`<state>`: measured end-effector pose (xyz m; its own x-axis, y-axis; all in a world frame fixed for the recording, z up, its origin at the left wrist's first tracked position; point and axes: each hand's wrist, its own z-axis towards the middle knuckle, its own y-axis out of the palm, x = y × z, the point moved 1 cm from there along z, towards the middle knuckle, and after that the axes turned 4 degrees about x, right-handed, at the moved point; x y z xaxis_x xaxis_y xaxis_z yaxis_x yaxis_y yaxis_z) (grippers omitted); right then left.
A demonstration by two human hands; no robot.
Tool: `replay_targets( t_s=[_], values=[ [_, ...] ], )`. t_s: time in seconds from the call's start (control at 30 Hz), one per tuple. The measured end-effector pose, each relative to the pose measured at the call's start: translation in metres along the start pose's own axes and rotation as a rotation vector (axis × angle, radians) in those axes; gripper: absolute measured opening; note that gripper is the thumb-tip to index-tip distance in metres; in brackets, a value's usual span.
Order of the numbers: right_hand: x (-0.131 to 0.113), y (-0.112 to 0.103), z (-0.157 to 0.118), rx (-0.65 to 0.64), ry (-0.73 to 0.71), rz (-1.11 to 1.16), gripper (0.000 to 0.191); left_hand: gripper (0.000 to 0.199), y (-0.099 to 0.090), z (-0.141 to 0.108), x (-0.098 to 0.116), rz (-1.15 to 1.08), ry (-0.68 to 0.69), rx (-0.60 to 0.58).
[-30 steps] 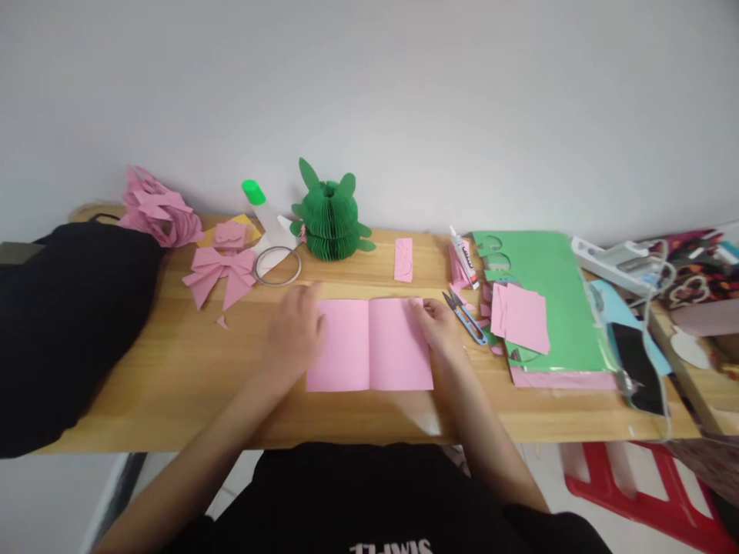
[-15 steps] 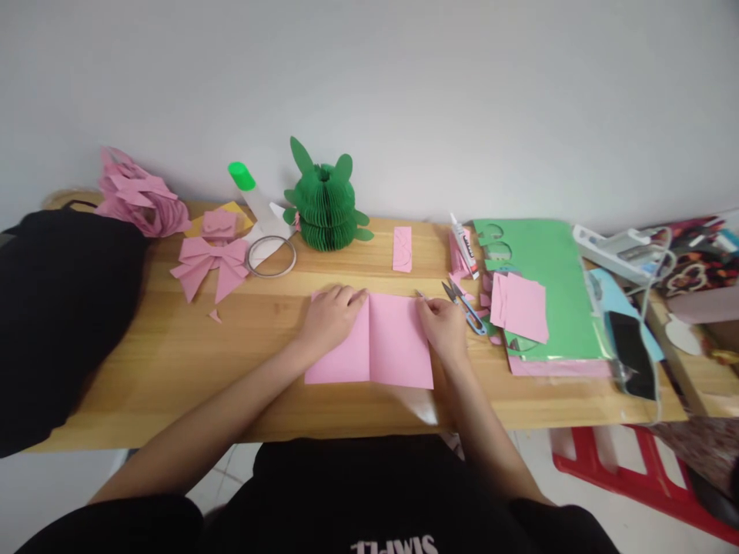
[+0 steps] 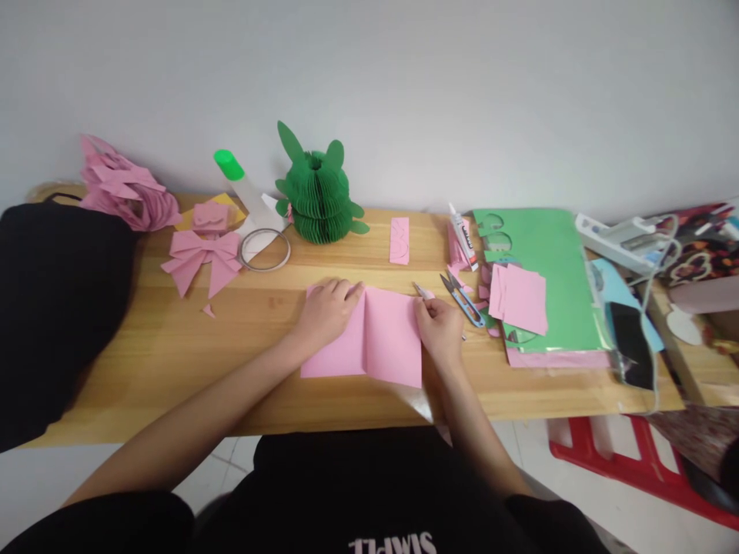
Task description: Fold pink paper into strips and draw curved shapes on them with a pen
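On the surface (image 3: 173, 362), a creased paper (image 3: 393, 338) is laid: its left half is partly covered by the left hand (image 3: 326, 312), loosely extended; its right edge is pinched by the right hand (image 3: 439, 327). Snips (image 3: 467, 304) are placed at its two o'clock, a green ball (image 3: 317, 204) at eleven.

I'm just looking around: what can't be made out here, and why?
- Head view: the upper left part of the pink sheet, covered by the left hand.
- Head view: what the pointed tool is; the right hand hides most of it.
- Head view: the whole shape of the black cloth item, cut off by the left edge.
- Head view: the fine print on the white tube, too small.
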<state>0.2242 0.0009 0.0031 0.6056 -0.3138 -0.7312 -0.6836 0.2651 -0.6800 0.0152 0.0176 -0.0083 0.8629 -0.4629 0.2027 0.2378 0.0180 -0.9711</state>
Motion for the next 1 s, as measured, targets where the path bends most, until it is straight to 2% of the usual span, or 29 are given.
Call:
replay_targets(
  t_s=[0.27,0.47,0.53,0.7,1.0],
  values=[
    [0.008,0.000,0.001,-0.010,0.014,0.070,0.035,0.041,-0.002,0.000,0.001,0.020,-0.030,-0.023],
    [0.004,-0.007,0.003,-0.095,0.038,0.193,0.044,0.040,-0.004,-0.003,0.005,0.030,-0.091,-0.008],
    [0.004,-0.010,-0.001,-0.114,0.050,0.224,0.046,0.040,-0.003,-0.005,0.007,0.034,-0.116,0.004],
    [0.011,-0.012,-0.017,-0.141,0.091,0.238,0.037,0.040,0.001,-0.007,0.009,0.032,-0.140,0.023],
    [0.021,-0.005,-0.032,-0.098,0.097,0.284,0.036,0.040,0.002,-0.007,0.007,0.010,-0.123,0.049]
  ],
)
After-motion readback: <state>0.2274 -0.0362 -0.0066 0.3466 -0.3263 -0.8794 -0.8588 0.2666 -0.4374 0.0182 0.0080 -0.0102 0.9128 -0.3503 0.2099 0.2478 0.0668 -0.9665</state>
